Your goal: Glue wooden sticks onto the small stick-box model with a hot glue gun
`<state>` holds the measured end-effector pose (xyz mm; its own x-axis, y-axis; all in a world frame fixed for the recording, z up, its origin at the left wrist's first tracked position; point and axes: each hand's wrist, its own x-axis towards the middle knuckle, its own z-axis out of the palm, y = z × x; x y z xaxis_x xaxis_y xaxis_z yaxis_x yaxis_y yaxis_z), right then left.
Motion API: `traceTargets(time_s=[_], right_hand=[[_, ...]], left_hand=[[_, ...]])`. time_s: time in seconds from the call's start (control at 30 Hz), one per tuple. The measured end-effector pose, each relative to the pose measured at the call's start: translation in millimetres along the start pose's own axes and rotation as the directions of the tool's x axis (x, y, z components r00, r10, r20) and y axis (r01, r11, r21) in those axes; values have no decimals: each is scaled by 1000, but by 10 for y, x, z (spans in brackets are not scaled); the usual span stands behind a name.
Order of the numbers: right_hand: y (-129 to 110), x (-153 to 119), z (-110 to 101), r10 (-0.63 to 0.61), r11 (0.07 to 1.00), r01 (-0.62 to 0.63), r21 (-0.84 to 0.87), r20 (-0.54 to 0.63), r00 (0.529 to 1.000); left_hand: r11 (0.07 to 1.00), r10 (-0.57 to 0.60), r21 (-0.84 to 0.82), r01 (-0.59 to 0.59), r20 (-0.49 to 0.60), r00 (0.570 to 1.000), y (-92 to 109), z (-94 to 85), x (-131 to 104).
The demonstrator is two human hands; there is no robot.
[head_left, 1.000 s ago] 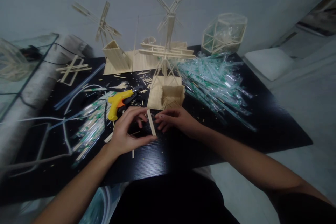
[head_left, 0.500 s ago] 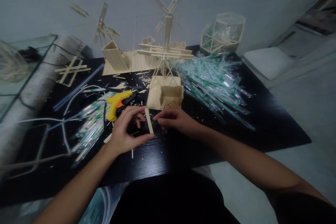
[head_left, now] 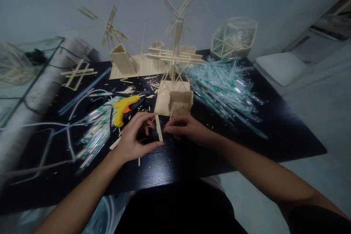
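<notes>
Between thumb and forefinger, my left hand [head_left: 137, 137] grips a short strip of wooden sticks [head_left: 159, 128] by its two ends, just above the tabletop. My right hand [head_left: 185, 128] is close on the strip's right side, fingers curled with the tips together; whatever they pinch, if anything, is too small to make out. Beyond the hands is a stick-built windmill model [head_left: 173, 65] on a wooden base, with an open box [head_left: 181, 100] at its front and loose sticks inside it. A yellow glue gun [head_left: 122, 109] lies beyond my left hand.
Clear plastic wrappers [head_left: 225, 84] are heaped on the right, with packed sticks [head_left: 100, 128] on the left. A second windmill [head_left: 122, 60] and a stick-framed polyhedron [head_left: 234, 38] stand at the back. White cable [head_left: 67, 142] crosses the left side of the black table [head_left: 287, 135].
The whole view has shifted slightly, moving the scene a little right and down. My left hand keeps its grip on the strip, and my right hand stays close beside it.
</notes>
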<state>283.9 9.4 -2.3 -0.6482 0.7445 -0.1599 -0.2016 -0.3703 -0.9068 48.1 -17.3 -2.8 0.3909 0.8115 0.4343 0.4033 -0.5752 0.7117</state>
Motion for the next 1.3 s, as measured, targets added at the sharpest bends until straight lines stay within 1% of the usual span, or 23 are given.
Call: traceTargets(time_s=[0.1, 0.17, 0.23, 0.3, 0.43, 0.67, 0.77, 0.87, 0.97, 1.07, 1.17, 1.3], right_hand=[[-33, 3, -18, -33, 971, 35, 235, -15, 999], [-47, 7, -39, -53, 948, 60, 313, -30, 998], [-36, 15, -63, -81, 953, 91, 288, -46, 996], [-5, 25, -82, -101, 971, 112, 210, -62, 993], [42, 33, -86, -87, 992, 95, 87, -84, 993], [10, 11, -49, -88, 996, 89, 5, -92, 992], [14, 6, -46, -102, 994, 100, -37, -60, 993], [39, 11, -52, -80, 995, 78, -58, -37, 996], [77, 24, -65, -65, 997, 64, -35, -23, 998], [110, 37, -81, -86, 996, 86, -12, 3, 996], [127, 46, -92, -106, 994, 107, -20, 50, 993], [122, 47, -89, -97, 994, 101, -38, 98, 990]], left_hand=[[1000, 3, 27, -4, 19, 1000, 23, -8, 16], [999, 4, 35, -5, 27, 1000, 33, -13, 26], [999, 7, 36, -8, 27, 1000, 39, -14, 32], [1000, 7, 30, -8, 25, 1000, 42, -11, 35], [1000, -1, 17, 0, 21, 1000, 34, -4, 30], [1000, -16, 25, 15, 14, 1000, 22, -6, 20], [1000, -20, 22, 20, 15, 1000, 28, -11, 20], [1000, -16, 18, 15, 10, 1000, 19, -11, 14], [1000, -20, 18, 20, 5, 1000, 0, -6, 3], [1000, -21, 19, 21, 2, 1000, -14, 0, -6], [1000, -20, 21, 20, 4, 1000, -16, 2, -7], [999, -24, 27, 24, 13, 1000, -6, -2, -1]])
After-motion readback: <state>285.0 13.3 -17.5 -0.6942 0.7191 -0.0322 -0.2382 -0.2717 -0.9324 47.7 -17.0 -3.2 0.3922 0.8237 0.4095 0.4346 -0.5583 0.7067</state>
